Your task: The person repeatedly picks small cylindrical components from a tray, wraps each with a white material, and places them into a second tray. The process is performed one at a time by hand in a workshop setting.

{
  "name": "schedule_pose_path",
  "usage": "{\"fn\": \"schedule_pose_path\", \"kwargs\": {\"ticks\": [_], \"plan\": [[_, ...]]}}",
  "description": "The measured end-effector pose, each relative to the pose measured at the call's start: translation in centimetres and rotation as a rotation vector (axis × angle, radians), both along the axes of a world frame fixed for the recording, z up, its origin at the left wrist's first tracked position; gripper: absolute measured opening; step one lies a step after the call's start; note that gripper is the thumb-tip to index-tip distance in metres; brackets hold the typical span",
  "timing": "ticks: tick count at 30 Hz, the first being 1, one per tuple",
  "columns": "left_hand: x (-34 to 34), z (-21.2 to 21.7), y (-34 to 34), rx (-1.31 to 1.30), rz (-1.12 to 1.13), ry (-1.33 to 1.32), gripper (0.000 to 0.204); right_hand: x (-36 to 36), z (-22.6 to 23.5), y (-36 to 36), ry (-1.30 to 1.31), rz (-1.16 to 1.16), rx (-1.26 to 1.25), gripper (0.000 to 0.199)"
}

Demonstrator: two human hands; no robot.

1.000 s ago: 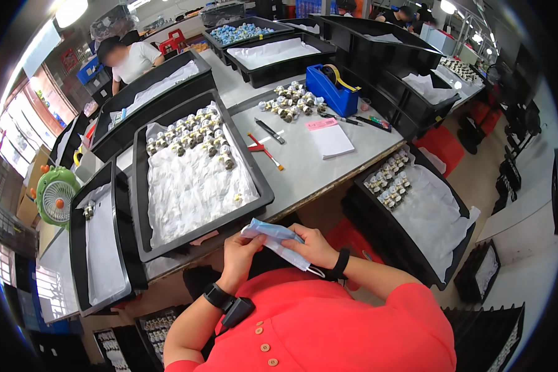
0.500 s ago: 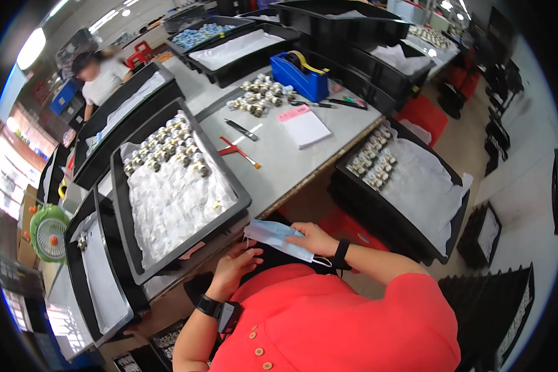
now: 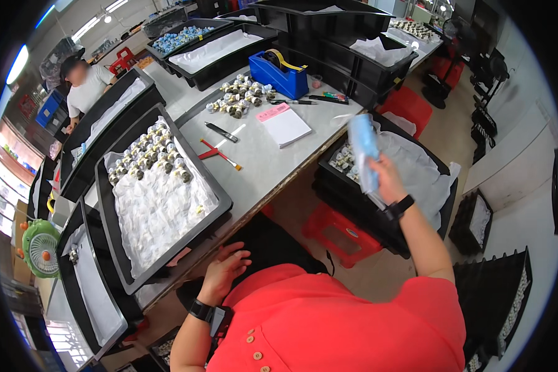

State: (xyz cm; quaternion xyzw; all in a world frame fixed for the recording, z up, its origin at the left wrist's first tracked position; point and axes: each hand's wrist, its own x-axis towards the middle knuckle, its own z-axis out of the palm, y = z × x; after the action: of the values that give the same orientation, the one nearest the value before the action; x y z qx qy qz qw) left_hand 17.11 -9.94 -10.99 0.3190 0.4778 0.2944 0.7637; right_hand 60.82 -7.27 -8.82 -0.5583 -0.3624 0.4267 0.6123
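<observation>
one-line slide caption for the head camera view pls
Right hand holding a blue disposable face mask, left hand empty, at a workbench with paper-lined black trays.

Low way through mid-table

A low path crosses the grey table [image 3: 260, 173] between the deep tray [image 3: 186, 243] and the notepad [image 3: 288, 129] — over a red tool [image 3: 219, 152] and a black pen [image 3: 221, 132]. The face mask [image 3: 363, 144] blocks part of the right-hand tray [image 3: 359, 201].

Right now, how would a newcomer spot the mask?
Find the grey table, then the lined black tray off its right edge. Overlapping that tray in view, the right hand holds the mask: pale blue, blurred, the only thing in either hand.
</observation>
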Motion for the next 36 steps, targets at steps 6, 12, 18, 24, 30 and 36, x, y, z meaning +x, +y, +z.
{"fn": "schedule_pose_path", "kwargs": {"ticks": [6,12,18,24,30,36], "plan": [[0.0,0.4,0.0,-0.003,-0.027,-0.036,0.037,15.1,-4.3,-1.1,0.119,-0.127,-0.251,0.023],[1.1,10.2,-0.8,0.378,-0.428,0.133,0.041,16.9,-6.0,-3.9,-0.162,-0.155,-0.848,0.03],[0.3,19.9,-2.0,0.904,-0.482,-0.124,0.032,16.6,-4.4,-4.2,-0.217,-0.195,-0.894,0.032],[5.2,27.9,-7.8,0.868,0.295,-0.683,0.034,19.6,-5.8,-2.8,-0.26,0.026,-0.954,0.024],[2.7,27.7,-5.1,1.065,0.085,-0.767,0.027,19.0,-0.8,-0.9,-0.832,-0.039,-0.988,0.047],[-1.4,27.4,-3.9,1.191,-0.186,-0.718,0.021,1.6,11.3,9.5,-0.526,0.258,-0.047,0.03]]}}
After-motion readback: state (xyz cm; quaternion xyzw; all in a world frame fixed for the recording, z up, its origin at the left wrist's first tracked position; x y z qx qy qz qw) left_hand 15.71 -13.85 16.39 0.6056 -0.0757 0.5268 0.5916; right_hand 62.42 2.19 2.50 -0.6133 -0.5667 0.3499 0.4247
